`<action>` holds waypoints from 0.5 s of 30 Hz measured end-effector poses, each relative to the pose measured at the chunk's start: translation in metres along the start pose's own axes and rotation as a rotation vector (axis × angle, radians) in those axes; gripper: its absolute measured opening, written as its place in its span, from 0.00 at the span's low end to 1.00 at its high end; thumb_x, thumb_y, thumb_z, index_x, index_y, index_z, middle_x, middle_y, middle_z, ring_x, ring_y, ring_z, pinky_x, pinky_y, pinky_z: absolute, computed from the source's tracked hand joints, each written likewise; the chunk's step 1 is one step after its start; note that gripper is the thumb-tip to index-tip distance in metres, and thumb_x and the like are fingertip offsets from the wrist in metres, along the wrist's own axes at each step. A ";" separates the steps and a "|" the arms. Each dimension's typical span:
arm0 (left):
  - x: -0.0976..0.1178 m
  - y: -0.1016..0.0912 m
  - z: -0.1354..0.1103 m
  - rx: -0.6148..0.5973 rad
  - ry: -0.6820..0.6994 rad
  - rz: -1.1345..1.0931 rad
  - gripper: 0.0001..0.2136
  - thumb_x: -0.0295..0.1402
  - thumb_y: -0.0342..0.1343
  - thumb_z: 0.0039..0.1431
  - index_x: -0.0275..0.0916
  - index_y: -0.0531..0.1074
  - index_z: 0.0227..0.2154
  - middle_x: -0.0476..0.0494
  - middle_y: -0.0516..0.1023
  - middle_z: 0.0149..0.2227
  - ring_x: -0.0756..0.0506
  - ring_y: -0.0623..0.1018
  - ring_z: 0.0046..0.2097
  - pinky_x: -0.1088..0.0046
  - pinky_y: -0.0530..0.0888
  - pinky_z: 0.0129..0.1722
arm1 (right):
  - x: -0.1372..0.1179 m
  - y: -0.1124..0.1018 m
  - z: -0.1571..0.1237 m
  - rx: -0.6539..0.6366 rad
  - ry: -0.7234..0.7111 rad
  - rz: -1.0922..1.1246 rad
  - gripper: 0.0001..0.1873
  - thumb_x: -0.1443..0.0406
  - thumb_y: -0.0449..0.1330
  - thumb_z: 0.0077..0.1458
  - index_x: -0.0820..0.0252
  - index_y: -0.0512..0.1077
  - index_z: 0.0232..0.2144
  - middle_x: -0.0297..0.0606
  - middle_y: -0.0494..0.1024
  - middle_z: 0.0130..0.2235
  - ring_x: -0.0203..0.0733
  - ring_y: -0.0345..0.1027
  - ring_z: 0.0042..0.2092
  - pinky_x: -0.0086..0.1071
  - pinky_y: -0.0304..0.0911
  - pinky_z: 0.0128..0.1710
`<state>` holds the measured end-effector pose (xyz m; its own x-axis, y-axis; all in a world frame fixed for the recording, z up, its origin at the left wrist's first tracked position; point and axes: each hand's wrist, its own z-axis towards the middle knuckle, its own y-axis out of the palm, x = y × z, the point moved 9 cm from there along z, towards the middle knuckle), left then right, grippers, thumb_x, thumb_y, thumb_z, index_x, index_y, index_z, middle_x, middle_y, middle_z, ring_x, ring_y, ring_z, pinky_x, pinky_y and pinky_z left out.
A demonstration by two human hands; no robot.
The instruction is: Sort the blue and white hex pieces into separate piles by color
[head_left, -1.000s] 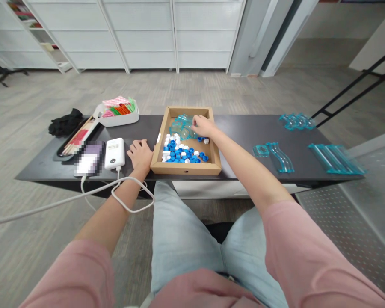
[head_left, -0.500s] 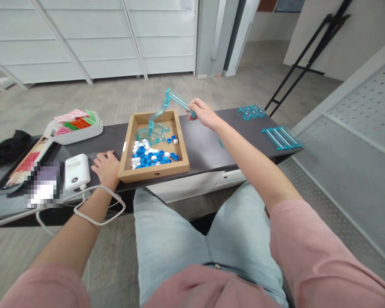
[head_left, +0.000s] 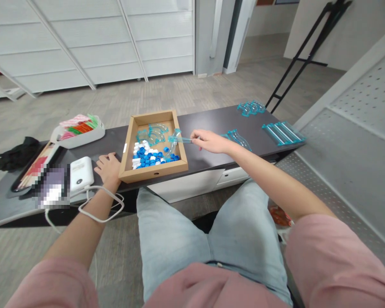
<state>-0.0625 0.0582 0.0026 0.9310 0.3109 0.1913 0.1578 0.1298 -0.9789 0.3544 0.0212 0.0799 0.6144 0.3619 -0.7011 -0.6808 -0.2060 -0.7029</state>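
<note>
My right hand (head_left: 208, 141) pinches one end of a clear straight tube (head_left: 183, 140) with teal ends. From the tube's far end a clear curved tube piece (head_left: 172, 149) hangs over the right side of the cardboard box (head_left: 139, 176); whether it touches the box I cannot tell. Inside the box lie several clear curved tubes (head_left: 152, 136) and a heap of small blue and white pieces (head_left: 149, 156). Flat on the table, against the box's left wall, rests my left hand (head_left: 108, 169) with its fingers apart and nothing held.
To the right on the dark table (head_left: 208, 160) lie wavy tubes (head_left: 239, 139), curved tubes (head_left: 251, 108) and a row of straight tubes (head_left: 282, 133). On the left are a white power bank (head_left: 81, 174) with a cable, a white basket (head_left: 83, 137) and a black cloth-like bundle (head_left: 17, 153).
My right hand has moved down and slightly right, swinging the joined tubes from above the box to low over its right wall. My left hand stays beside the box.
</note>
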 end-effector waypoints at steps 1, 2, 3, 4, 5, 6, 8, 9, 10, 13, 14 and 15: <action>0.000 0.000 0.000 0.004 0.003 0.000 0.30 0.36 0.32 0.82 0.34 0.70 0.73 0.16 0.66 0.73 0.23 0.68 0.72 0.45 0.64 0.62 | 0.000 0.000 -0.004 -0.013 -0.012 -0.035 0.06 0.66 0.58 0.75 0.55 0.73 0.41 0.33 0.79 0.39 0.43 0.77 0.38 0.40 0.70 0.52; 0.000 -0.001 0.001 0.007 0.004 0.000 0.30 0.36 0.32 0.82 0.34 0.70 0.73 0.15 0.67 0.72 0.22 0.68 0.72 0.45 0.65 0.62 | 0.002 0.000 -0.008 -0.024 -0.021 -0.056 0.07 0.65 0.58 0.75 0.55 0.74 0.41 0.33 0.79 0.38 0.43 0.76 0.38 0.41 0.70 0.53; 0.000 -0.001 0.001 0.009 0.005 -0.001 0.30 0.36 0.32 0.81 0.34 0.71 0.73 0.15 0.67 0.72 0.22 0.68 0.71 0.44 0.65 0.61 | 0.004 0.000 -0.012 -0.038 -0.027 -0.063 0.08 0.65 0.57 0.75 0.55 0.76 0.43 0.33 0.79 0.37 0.45 0.76 0.39 0.42 0.70 0.55; 0.001 -0.002 0.001 0.010 0.004 -0.003 0.30 0.36 0.32 0.81 0.33 0.71 0.73 0.14 0.67 0.71 0.21 0.68 0.71 0.44 0.65 0.61 | 0.006 0.001 -0.017 -0.050 -0.032 -0.056 0.09 0.64 0.57 0.76 0.56 0.78 0.44 0.33 0.78 0.37 0.45 0.76 0.40 0.43 0.71 0.56; 0.001 -0.002 0.001 0.010 0.002 -0.005 0.30 0.36 0.32 0.81 0.33 0.71 0.73 0.13 0.68 0.71 0.21 0.69 0.71 0.43 0.66 0.61 | 0.009 0.001 -0.022 -0.060 -0.036 -0.038 0.11 0.63 0.56 0.77 0.56 0.79 0.47 0.34 0.78 0.37 0.46 0.77 0.41 0.44 0.72 0.57; 0.002 -0.002 0.000 0.009 -0.002 -0.009 0.30 0.36 0.32 0.81 0.34 0.71 0.72 0.13 0.68 0.72 0.21 0.69 0.72 0.43 0.66 0.61 | 0.012 0.000 -0.028 -0.063 -0.040 -0.018 0.13 0.62 0.55 0.79 0.56 0.81 0.50 0.35 0.79 0.39 0.46 0.77 0.42 0.44 0.73 0.58; 0.002 -0.001 -0.002 0.014 -0.022 -0.018 0.31 0.36 0.31 0.80 0.35 0.71 0.73 0.13 0.67 0.73 0.21 0.68 0.73 0.41 0.66 0.62 | 0.020 -0.006 -0.041 -0.041 -0.045 0.001 0.18 0.59 0.55 0.81 0.56 0.83 0.56 0.38 0.80 0.45 0.46 0.78 0.45 0.45 0.74 0.60; 0.001 -0.001 -0.003 0.021 -0.041 -0.027 0.32 0.35 0.29 0.79 0.37 0.70 0.74 0.14 0.67 0.74 0.21 0.67 0.75 0.40 0.65 0.63 | 0.025 -0.012 -0.048 -0.011 -0.044 -0.004 0.19 0.58 0.55 0.81 0.55 0.84 0.59 0.40 0.80 0.48 0.46 0.78 0.46 0.46 0.75 0.61; -0.001 -0.001 -0.004 0.034 -0.068 -0.036 0.34 0.34 0.29 0.78 0.41 0.68 0.76 0.15 0.66 0.76 0.21 0.66 0.76 0.37 0.64 0.64 | 0.031 -0.020 -0.056 0.035 -0.038 -0.019 0.20 0.57 0.56 0.82 0.54 0.84 0.61 0.41 0.79 0.50 0.47 0.79 0.48 0.46 0.75 0.62; -0.006 0.002 -0.005 0.047 -0.095 -0.055 0.38 0.39 0.37 0.70 0.58 0.60 0.82 0.25 0.63 0.81 0.21 0.63 0.79 0.31 0.61 0.65 | 0.061 -0.057 -0.086 0.251 0.036 -0.140 0.23 0.55 0.55 0.82 0.51 0.85 0.65 0.45 0.78 0.55 0.51 0.78 0.57 0.47 0.74 0.67; -0.004 0.005 -0.003 0.014 -0.062 0.003 0.41 0.44 0.42 0.65 0.64 0.58 0.82 0.31 0.65 0.81 0.20 0.60 0.80 0.30 0.61 0.66 | 0.074 -0.073 -0.099 0.338 0.088 -0.203 0.24 0.56 0.55 0.82 0.51 0.85 0.66 0.46 0.78 0.57 0.52 0.77 0.60 0.48 0.73 0.69; -0.001 0.011 -0.003 -0.064 -0.007 0.108 0.43 0.49 0.46 0.60 0.73 0.59 0.81 0.40 0.70 0.79 0.18 0.57 0.81 0.30 0.60 0.67 | 0.089 -0.088 -0.114 0.422 0.156 -0.273 0.25 0.57 0.55 0.81 0.52 0.85 0.67 0.48 0.77 0.59 0.54 0.75 0.63 0.49 0.71 0.70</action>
<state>-0.0606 0.0570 -0.0087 0.9415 0.3263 0.0844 0.0773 0.0347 -0.9964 0.5144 -0.0318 0.0664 0.8217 0.2054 -0.5316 -0.5697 0.2729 -0.7752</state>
